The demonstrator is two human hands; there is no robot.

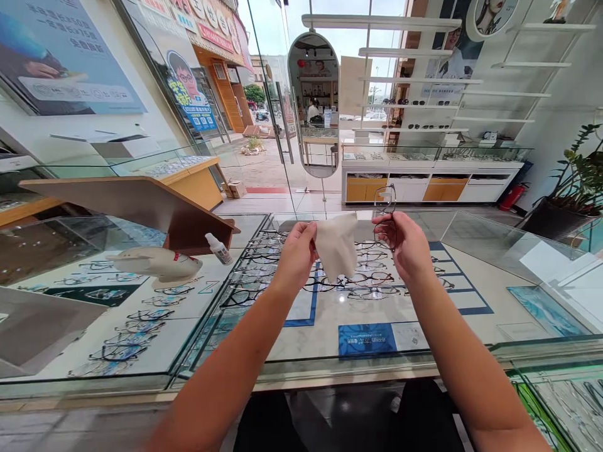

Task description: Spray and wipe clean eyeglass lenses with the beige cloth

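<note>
My left hand pinches the edge of a beige cleaning cloth, which hangs spread out to its right. In my right hand a pair of eyeglasses is held up, its lenses above my fingers. Cloth and eyeglasses are apart. Both hands are over a glass display case, where rows of eyeglasses lie below. To the left of my left hand, a small white spray bottle stands tilted in view on the counter.
A brown wooden stand and a pale, fish-shaped object are on the left counter. A blue and white card lies near the front edge. An oval mirror stands beyond the counter. A potted plant is far right.
</note>
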